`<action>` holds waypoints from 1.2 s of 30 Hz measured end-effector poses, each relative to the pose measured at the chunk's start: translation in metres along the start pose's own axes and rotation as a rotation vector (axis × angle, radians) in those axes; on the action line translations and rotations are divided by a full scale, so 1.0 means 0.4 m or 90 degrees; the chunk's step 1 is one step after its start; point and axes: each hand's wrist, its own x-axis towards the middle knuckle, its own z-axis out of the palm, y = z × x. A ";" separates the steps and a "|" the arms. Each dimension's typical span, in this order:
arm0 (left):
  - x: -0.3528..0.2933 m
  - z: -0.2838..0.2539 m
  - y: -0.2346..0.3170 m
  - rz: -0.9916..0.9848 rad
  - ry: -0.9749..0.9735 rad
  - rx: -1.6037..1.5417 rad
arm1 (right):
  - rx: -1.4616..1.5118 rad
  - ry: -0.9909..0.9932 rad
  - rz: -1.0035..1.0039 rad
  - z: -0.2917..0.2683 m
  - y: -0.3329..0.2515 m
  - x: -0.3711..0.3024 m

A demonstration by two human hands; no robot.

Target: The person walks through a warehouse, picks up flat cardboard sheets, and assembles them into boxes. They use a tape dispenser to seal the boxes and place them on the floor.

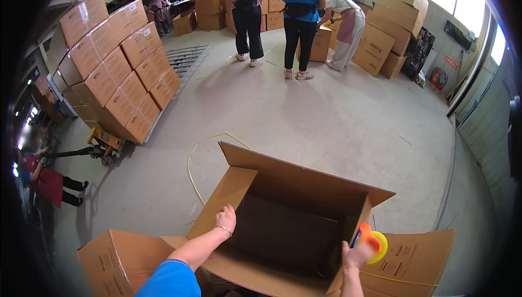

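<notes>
An empty cardboard box [310, 176] stands in front of me with its top flaps raised and its inside dark. My left hand [226, 220], a bracelet at its wrist, is closed on the box's left side flap. At the box's right side, my right hand [358, 254] is closed around a tape dispenser [365, 235] with orange parts and a yellow roll. That hand lies against the right side flap; its fingers are partly hidden. Other cardboard boxes flank this one, an open box [103, 264] at left and a printed box [410, 256] at right.
Stacked cartons [103, 79] stand on a pallet at left, with a pallet jack [103, 147] and a person [49, 180] at its handle. Three people stand near cartons [375, 47] at the back. A yellow strap [190, 161] curves across the floor beyond the box.
</notes>
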 end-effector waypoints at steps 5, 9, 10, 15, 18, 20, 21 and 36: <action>0.099 -0.117 0.119 0.043 -0.228 -0.084 | 0.226 -0.189 0.175 0.065 0.004 0.123; 0.199 0.049 0.137 0.122 -0.471 0.143 | 0.258 -0.284 0.063 0.289 0.185 0.176; 0.231 0.082 0.171 0.145 -0.553 0.286 | 0.239 -0.260 0.002 0.347 0.205 0.215; 0.379 0.073 0.223 0.012 -0.517 0.144 | 0.005 -0.460 -0.277 0.408 0.139 0.420; 0.491 -0.050 0.238 -0.084 -0.446 -0.049 | 0.057 -0.230 -0.419 0.497 0.174 0.529; 0.501 -0.154 0.223 -0.044 -0.426 -0.175 | 0.083 -0.311 -0.397 0.502 0.140 0.587; 0.503 -0.225 0.244 -0.001 -0.421 -0.217 | 0.056 -0.314 -0.397 0.523 0.145 0.624; 0.754 -0.429 0.625 0.377 -0.170 -0.091 | 0.113 -0.386 -0.220 0.764 0.101 1.093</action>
